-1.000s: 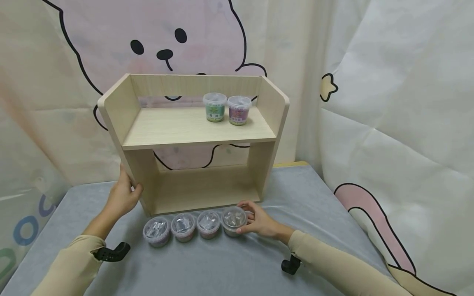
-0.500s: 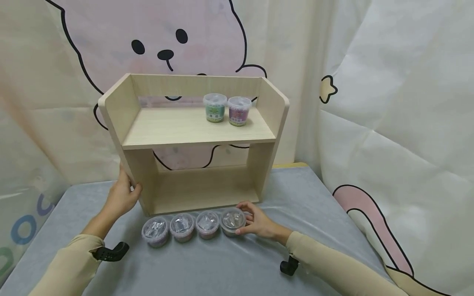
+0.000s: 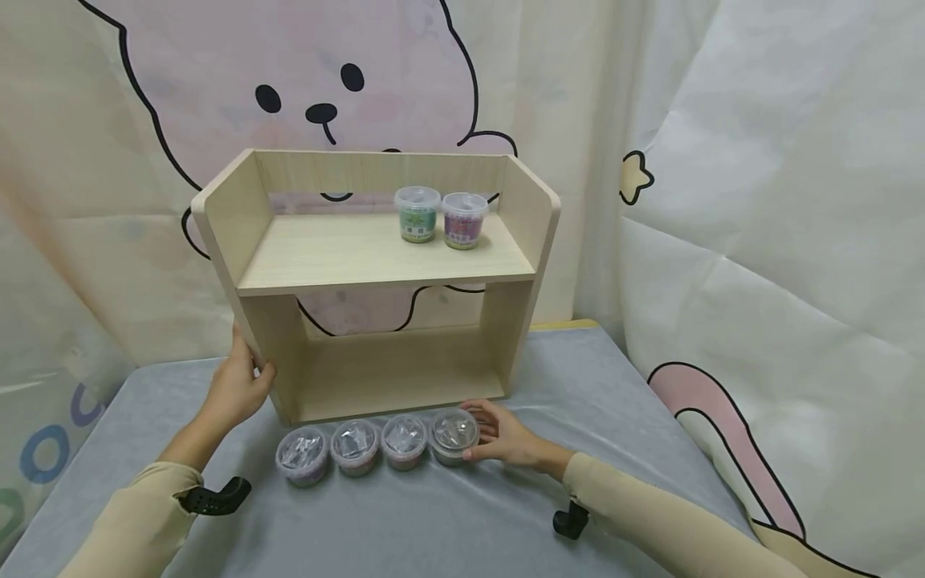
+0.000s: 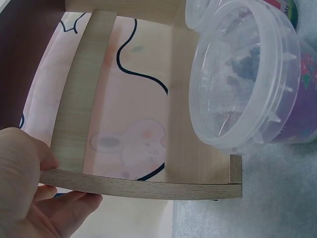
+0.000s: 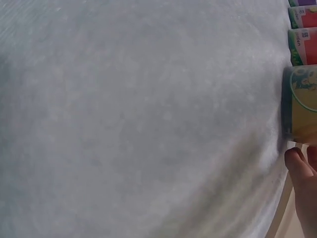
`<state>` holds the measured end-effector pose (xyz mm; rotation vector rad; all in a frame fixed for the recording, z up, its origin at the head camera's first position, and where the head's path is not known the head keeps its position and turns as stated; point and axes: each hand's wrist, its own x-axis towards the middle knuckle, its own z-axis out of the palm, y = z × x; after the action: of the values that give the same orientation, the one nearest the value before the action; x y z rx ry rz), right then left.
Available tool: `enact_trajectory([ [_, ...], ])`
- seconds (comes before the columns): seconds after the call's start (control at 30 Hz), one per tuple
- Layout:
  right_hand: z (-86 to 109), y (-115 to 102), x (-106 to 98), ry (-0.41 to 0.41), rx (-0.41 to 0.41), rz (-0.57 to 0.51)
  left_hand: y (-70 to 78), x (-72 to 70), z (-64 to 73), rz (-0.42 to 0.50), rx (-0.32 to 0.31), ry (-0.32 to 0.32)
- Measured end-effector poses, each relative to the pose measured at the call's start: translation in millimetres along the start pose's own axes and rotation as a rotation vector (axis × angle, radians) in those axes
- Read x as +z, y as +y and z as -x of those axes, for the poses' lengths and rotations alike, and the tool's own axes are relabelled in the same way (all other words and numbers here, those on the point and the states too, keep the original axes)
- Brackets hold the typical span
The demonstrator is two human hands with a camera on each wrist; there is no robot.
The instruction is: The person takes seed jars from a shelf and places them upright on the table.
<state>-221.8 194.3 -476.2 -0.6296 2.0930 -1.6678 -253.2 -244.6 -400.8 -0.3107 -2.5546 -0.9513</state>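
Note:
My left hand (image 3: pixel 237 387) grips the left side panel of a pale wooden two-tier shelf (image 3: pixel 390 277); the left wrist view shows my thumb inside the panel and fingers (image 4: pixel 74 208) outside. My right hand (image 3: pixel 509 437) curves its thumb and fingers around the right side of a small clear-lidded plastic tub (image 3: pixel 454 433), partly hiding it. This tub ends a row of similar lidded tubs along the shelf's front edge: one (image 3: pixel 302 456) at the left, then another (image 3: pixel 356 446), then a third (image 3: pixel 405 441). In the right wrist view, it shows yellow sides (image 5: pixel 304 116).
On the upper board stand a green-labelled tub (image 3: pixel 417 215) and a purple-labelled tub (image 3: pixel 464 221), side by side near the right panel. A grey cloth (image 3: pixel 405 526) covers the table. Printed curtains (image 3: pixel 564 160) hang close behind and at the sides.
The head view has shifted slightly. Both hands keep nearly the same places, with the left at the panel and the right at the end tub; the tubs stay in their row.

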Motion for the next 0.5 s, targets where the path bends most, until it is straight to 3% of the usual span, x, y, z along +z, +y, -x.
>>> enact_trajectory([
  [0.23,-0.3,-8,-9,0.036,-0.026,0.072,1.3,1.0,-0.8,0.003,0.004,0.015],
  [0.5,-5.7,-36,-16,0.089,-0.134,0.146,-0.2,2.2,1.2,-0.003,0.008,0.029],
])
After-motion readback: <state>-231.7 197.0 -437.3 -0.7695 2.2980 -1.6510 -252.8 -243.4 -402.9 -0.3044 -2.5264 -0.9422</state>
